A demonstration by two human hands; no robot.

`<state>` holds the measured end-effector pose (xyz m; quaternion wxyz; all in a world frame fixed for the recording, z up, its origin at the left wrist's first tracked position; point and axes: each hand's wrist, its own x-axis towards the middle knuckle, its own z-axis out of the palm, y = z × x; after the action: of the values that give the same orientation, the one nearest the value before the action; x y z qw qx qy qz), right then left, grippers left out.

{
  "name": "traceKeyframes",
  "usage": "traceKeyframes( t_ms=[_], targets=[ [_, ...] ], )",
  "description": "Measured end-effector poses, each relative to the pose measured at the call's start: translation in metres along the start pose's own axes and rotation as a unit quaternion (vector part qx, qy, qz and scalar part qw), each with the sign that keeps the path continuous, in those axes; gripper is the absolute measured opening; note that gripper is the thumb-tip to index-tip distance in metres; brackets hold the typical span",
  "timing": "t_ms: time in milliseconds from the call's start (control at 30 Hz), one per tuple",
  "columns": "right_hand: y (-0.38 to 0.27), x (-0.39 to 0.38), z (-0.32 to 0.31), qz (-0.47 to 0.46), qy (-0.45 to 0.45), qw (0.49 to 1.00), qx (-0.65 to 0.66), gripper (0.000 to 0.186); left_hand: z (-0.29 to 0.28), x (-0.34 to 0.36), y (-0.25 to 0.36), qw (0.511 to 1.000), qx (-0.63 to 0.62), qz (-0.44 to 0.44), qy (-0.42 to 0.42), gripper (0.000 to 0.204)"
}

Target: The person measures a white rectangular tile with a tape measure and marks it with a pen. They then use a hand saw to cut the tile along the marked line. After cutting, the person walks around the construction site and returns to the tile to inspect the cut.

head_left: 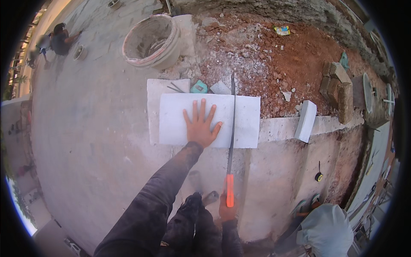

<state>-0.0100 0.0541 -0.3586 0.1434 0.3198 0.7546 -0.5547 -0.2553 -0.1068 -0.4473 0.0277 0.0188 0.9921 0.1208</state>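
Observation:
A white rectangular block [175, 122] lies flat on a larger pale slab [153, 124]. Pressed on its top, with fingers spread, is my left hand [201, 126]. My right hand [227, 209] grips the orange handle of a handsaw [230, 190] below the block's near edge. The saw's dark blade crosses the block from near to far, right of my left hand, and its tip reaches past the far edge. Whether the blade has cut in is hard to tell. Behind the block lie a teal tape measure [199, 87], a small pale offcut [220, 88] and thin dark rods [175, 87].
A large dusty bucket [152, 43] stands beyond the block, beside reddish rubble [274, 64]. A white block piece [306, 121] leans on the ledge at right, near brown bricks [338, 92]. A black-and-yellow tape measure [318, 176] lies near another person [327, 231] at lower right.

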Motion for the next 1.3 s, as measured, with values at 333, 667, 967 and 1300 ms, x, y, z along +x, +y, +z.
traceKeyframes(
  t_ms=[333,667,967,1300],
  targets=[
    [-0.002,-0.065,-0.029,-0.002,-0.007,0.994,-0.111,0.015,0.000,-0.004,-0.001,1.000,0.019,0.001,-0.016,0.065],
    [0.033,-0.065,-0.040,-0.051,-0.002,0.998,-0.024,0.015,0.019,-0.008,-0.007,0.996,0.073,0.015,0.047,0.065],
    [0.012,0.005,0.000,-0.054,-0.027,0.997,0.046,0.019,0.035,-0.010,-0.008,0.993,0.050,0.034,0.102,0.064],
    [0.023,-0.016,-0.007,-0.034,-0.019,0.999,0.018,0.006,0.038,-0.011,-0.010,0.992,0.067,0.035,0.103,0.066]
  ],
)
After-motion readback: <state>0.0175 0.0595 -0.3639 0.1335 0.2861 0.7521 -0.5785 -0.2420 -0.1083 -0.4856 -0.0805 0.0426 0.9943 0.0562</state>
